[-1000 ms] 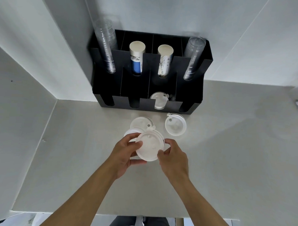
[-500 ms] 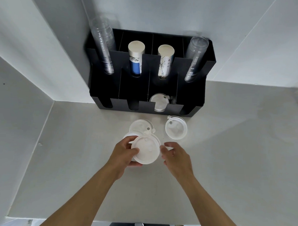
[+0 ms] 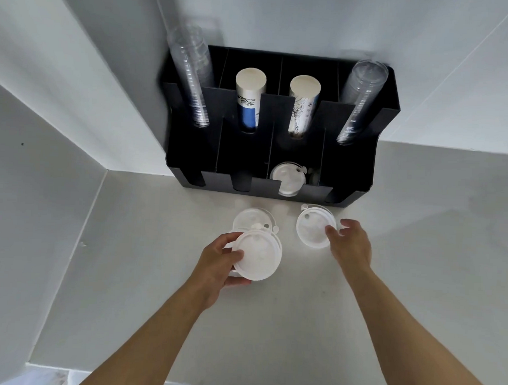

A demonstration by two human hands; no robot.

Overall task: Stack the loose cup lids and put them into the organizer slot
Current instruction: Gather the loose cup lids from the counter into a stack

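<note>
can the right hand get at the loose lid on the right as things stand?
Probably yes. The right hand is open at that lid's right edge, fingertips on or just over its rim. Nothing lies between them; the left hand holds the lid stack off to the side.

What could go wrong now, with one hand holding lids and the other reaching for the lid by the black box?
1. The left hand pinches the held lids only at one edge, so they might slip or tilt apart.
2. The right hand touches just the rim of the loose lid, so it could slide toward the organizer.
3. Another lid on the counter, partly under the held ones, might get knocked.
</note>
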